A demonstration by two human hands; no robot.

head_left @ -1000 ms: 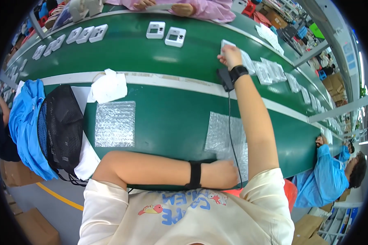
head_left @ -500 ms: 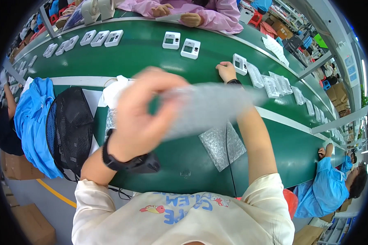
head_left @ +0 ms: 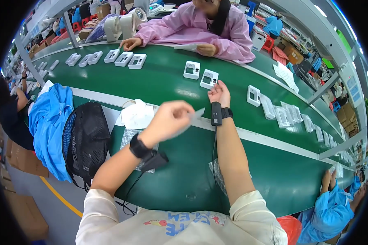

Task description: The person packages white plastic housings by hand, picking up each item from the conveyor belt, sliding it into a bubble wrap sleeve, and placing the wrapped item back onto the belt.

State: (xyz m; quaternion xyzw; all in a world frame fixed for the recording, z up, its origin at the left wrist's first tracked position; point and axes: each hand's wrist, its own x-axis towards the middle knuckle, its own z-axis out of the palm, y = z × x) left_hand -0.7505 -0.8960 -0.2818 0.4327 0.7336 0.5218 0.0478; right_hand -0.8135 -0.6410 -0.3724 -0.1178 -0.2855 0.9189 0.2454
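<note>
My left hand (head_left: 169, 122) is closed on a bubble-wrap bag (head_left: 198, 114), which appears nearly edge-on above the belt's near rail. My right hand (head_left: 220, 96) reaches across the green belt, its fingers apart at the near right corner of a white device (head_left: 209, 78) with a square window and a dark round knob. The fingertips meet or nearly meet that corner. Just left of it lies a matching white device (head_left: 191, 70). Another one (head_left: 253, 95) rests to the right of my right hand. More bubble-wrap bags lie below my forearms, one (head_left: 219, 175) partly covered by my right arm.
Several white devices (head_left: 137, 61) line the belt to the left, and bubble-wrapped ones (head_left: 268, 107) to the right. A person in pink (head_left: 184, 24) sits opposite, one hand at a device. A black mesh bag (head_left: 86, 143) and blue cloth (head_left: 51, 126) are at my left. Cables trail from both wrists.
My right hand has moved left from the right-hand device to the middle one. My left hand has moved away from me, turning the bag edge-on. The view has shifted, and the person opposite now reaches toward a device.
</note>
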